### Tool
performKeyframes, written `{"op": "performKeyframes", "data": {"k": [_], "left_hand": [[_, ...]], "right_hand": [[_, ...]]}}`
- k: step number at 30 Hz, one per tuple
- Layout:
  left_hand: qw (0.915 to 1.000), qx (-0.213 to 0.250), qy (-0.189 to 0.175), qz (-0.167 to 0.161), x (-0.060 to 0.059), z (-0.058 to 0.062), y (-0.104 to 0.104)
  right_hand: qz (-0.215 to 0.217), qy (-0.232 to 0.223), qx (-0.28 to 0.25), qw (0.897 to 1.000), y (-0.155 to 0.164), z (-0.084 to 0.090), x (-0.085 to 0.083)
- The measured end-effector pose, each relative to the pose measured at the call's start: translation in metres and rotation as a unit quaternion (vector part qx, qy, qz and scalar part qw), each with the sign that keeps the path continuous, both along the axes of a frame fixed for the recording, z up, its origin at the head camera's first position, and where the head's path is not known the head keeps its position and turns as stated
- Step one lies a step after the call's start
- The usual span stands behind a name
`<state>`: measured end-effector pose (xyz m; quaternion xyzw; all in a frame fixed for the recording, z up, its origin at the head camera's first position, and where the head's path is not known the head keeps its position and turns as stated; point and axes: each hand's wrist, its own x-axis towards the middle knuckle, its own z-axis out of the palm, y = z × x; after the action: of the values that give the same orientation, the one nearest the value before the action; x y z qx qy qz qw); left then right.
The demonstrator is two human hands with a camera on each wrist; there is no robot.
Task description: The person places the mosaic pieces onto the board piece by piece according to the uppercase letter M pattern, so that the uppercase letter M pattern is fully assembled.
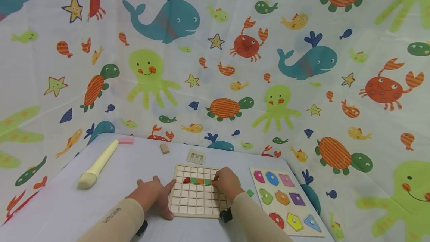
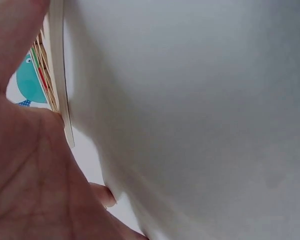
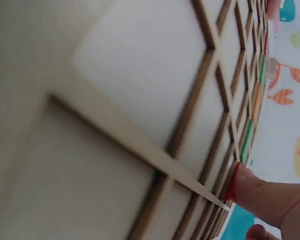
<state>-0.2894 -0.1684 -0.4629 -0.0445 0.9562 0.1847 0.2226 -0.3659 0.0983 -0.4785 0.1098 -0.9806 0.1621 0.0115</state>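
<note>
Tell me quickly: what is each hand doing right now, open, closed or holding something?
Left hand: open, fingers spread, resting against the left edge of the wooden grid board.
Right hand: fingers curled on a red piece in the board's coloured row.

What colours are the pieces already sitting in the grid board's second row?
Red, green, orange and green pieces, left to right, on the wooden grid board; head view shows it best.

A children's play corner — sea-creature cloth [image 1: 215,47] with whales, crabs and turtles hangs as backdrop, and the pale surface [image 1: 67,204] carries wooden toys: a grid board [image 1: 196,201] and a shape puzzle [image 1: 285,201].
</note>
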Motion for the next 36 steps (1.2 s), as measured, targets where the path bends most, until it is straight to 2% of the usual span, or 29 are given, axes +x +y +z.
{"op": "performKeyframes", "data": {"k": [5,11,17,22,24,29,32,36], "left_hand": [[1.0,0.001,-0.001,-0.002,-0.001,-0.002,0.004],[1.0,0.004,-0.003,-0.008,0.001,-0.003,0.009],[0.9999,0.005,-0.002,-0.015,0.004,-0.002,0.01],[0.9998,-0.003,0.005,-0.021,0.007,0.001,0.009],[0.9997,-0.006,0.008,-0.022,0.007,0.0,0.008],[0.9994,-0.012,0.014,-0.029,0.007,-0.001,0.006],[0.9992,-0.015,0.017,-0.034,0.006,0.0,0.005],[0.9993,-0.01,0.013,-0.032,0.004,-0.002,0.003]], "right_hand": [[0.009,0.007,0.002,1.0,0.004,0.0,0.005],[-0.005,0.001,-0.007,1.0,0.009,-0.003,0.011],[-0.018,0.009,-0.055,0.998,0.01,0.002,0.023],[0.004,-0.012,-0.148,0.989,0.001,0.005,0.05],[0.014,-0.024,-0.179,0.983,-0.006,0.002,0.067],[0.019,-0.048,-0.221,0.974,-0.015,-0.015,0.106],[0.003,-0.054,-0.226,0.973,-0.008,-0.019,0.116],[-0.035,-0.041,-0.198,0.979,0.015,-0.016,0.116]]}}
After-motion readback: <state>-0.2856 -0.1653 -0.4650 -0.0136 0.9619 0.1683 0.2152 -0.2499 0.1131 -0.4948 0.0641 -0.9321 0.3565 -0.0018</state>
